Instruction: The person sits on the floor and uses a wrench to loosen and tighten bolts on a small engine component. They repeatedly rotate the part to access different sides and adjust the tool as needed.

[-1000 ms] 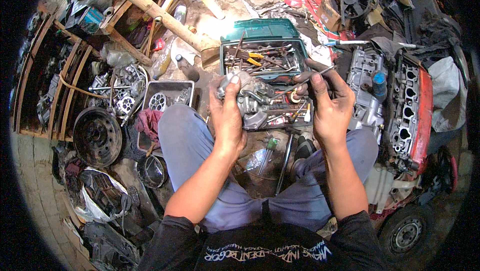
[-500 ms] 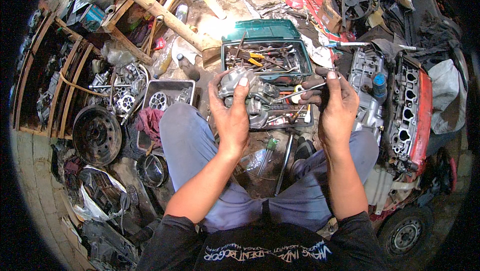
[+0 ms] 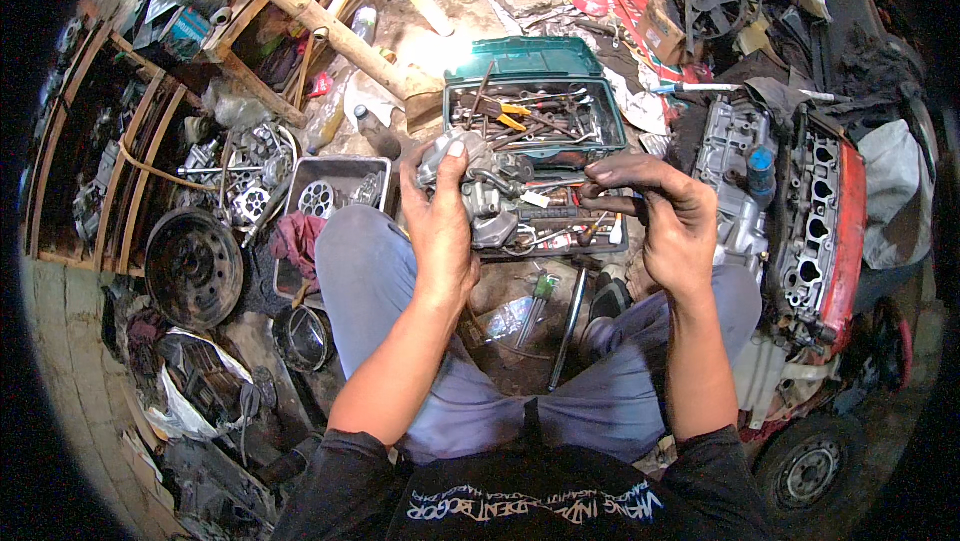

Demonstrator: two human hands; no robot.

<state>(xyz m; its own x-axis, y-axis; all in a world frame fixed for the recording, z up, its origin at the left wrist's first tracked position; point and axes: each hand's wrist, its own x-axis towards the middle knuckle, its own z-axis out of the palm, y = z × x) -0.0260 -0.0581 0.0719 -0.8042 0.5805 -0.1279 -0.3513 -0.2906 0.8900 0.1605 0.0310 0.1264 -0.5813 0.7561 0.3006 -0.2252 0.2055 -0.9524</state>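
My left hand [image 3: 437, 216] is closed round a grey cast-metal carburetor [image 3: 487, 196], its thumb lying across the top. To the right of the part, my right hand [image 3: 668, 211] is raised with blackened fingers bent and pointing left towards it. Whatever lies between those fingertips is hidden or too thin to make out. Behind both hands stands an open green toolbox [image 3: 535, 73], filled with wrenches, pliers with yellow handles [image 3: 512, 116] and other tools. A dark tool tray [image 3: 575, 241] shows below the carburetor, partly covered by my hands.
Left of my knee are a metal pan [image 3: 340, 173] with a toothed wheel, a red rag [image 3: 298, 244] and a steel wheel rim [image 3: 195, 268]. At right lie an engine block [image 3: 735, 181] and a red-edged cylinder head [image 3: 815, 216]. A metal bar [image 3: 568, 331] lies between my legs.
My left hand has shifted slightly left with the carburetor. My right hand's fingers have swung left and its wrist has turned; the slim metal rod seen in it earlier no longer shows clearly.
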